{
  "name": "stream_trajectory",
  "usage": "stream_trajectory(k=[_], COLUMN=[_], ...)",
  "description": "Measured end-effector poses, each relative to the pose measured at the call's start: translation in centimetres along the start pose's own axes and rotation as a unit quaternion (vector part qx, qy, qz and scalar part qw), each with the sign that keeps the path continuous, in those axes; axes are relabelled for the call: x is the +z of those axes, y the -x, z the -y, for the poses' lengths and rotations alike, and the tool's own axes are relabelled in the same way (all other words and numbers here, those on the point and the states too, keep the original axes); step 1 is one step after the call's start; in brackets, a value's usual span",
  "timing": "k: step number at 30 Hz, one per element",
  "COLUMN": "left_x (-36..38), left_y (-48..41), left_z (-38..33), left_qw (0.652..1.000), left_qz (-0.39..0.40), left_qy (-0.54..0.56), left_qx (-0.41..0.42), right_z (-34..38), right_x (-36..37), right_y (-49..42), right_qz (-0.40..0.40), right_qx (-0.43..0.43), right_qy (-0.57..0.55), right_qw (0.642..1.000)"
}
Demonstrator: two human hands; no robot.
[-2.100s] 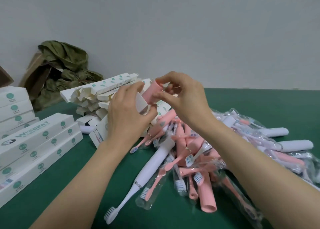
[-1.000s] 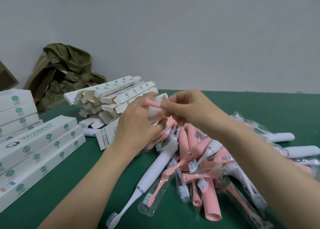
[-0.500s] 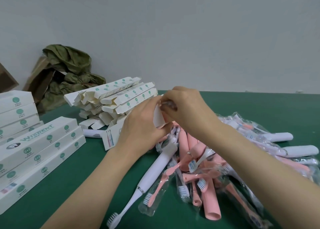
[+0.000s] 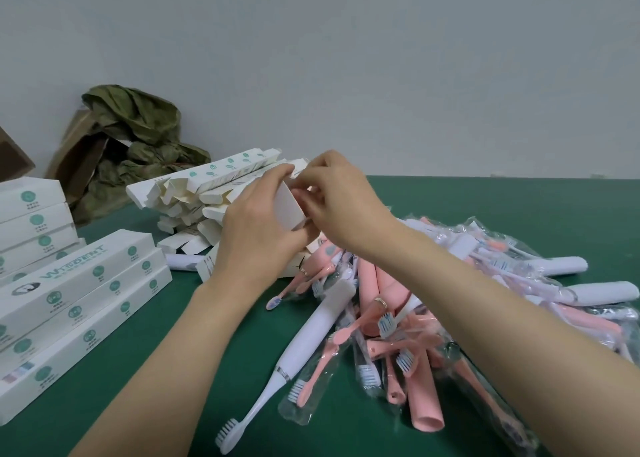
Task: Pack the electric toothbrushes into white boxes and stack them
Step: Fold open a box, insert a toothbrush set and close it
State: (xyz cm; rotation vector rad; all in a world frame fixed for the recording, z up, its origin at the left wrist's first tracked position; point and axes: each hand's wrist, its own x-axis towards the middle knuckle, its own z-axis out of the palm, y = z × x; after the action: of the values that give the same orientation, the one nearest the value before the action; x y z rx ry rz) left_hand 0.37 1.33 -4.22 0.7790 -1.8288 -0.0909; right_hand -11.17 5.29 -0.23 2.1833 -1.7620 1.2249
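My left hand grips the near end of a white box held up over the table. My right hand pinches the flap at that end; a bit of pink shows between the fingers. Below lies a heap of pink and white electric toothbrushes with bagged brush heads. One white toothbrush lies bristles toward me. Closed white boxes are stacked at the left. A pile of open, unfilled boxes sits behind my hands.
The green table runs to a grey wall. A brown carton with crumpled green paper stands at the back left. More white toothbrush handles lie at the far right of the heap.
The pink toothbrush handle has gone almost wholly into the white box. My right hand moved from the handle to the box's end flap, and both hands rose slightly.
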Motion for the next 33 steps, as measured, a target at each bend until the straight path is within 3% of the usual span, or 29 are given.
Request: stream_trajectory(k=[2,4,6,8,11,14,18,21,24,27,29,30,32,33], left_x=[-0.1,-0.3,-0.5,-0.6,-0.6,-0.6,-0.6,-0.6,-0.7,-0.7,-0.6,-0.5,-0.4,-0.3], left_y=[-0.3,-0.5,-0.7,-0.7,-0.5,-0.4,-0.4,-0.4,-0.6,-0.5,-0.3,-0.2,-0.1,-0.2], left_z=[0.2,0.4,0.5,0.7,0.8,0.8,0.8,0.9,0.8,0.8,0.7,0.7,0.6,0.5], left_qw=[1.0,0.999,0.998,0.998,0.998,0.998,0.998,0.998,0.998,0.998,0.998,0.999,0.999,0.999], left_qz=[-0.015,-0.033,-0.044,-0.051,-0.056,-0.057,-0.053,-0.055,-0.059,-0.051,-0.044,-0.04,-0.03,-0.026], left_qy=[-0.001,0.001,0.006,0.006,0.002,0.007,0.005,0.004,0.015,0.017,0.014,0.011,0.008,0.011], left_qx=[-0.011,-0.024,-0.034,-0.035,-0.038,-0.039,-0.032,-0.033,-0.034,-0.032,-0.032,-0.031,-0.03,-0.031], right_z=[-0.2,-0.6,-1.7,-2.4,-2.6,-2.4,-2.3,-2.9,-3.4,-3.1,-2.2,-1.6,-0.3,0.4], right_x=[0.4,0.3,0.4,0.9,3.2,5.4,6.0,5.2,2.6,-0.4,-2.3,-3.2,-4.2,-4.1], right_y=[0.1,0.4,0.6,1.0,2.0,2.6,2.4,1.9,0.9,0.5,0.5,0.5,0.5,0.5], right_qz=[-0.037,-0.146,-0.157,-0.008,0.235,0.289,0.272,0.239,0.144,-0.043,-0.189,-0.242,-0.272,-0.25], right_qx=[-0.014,0.034,0.101,0.118,0.08,0.016,-0.071,-0.045,-0.001,0.064,0.133,0.156,0.162,0.16], right_qy=[-0.033,-0.093,-0.112,-0.031,0.068,0.168,0.276,0.246,0.17,0.022,-0.191,-0.334,-0.54,-0.591], right_qw=[0.999,0.984,0.976,0.993,0.966,0.942,0.919,0.938,0.975,0.997,0.954,0.897,0.78,0.75])
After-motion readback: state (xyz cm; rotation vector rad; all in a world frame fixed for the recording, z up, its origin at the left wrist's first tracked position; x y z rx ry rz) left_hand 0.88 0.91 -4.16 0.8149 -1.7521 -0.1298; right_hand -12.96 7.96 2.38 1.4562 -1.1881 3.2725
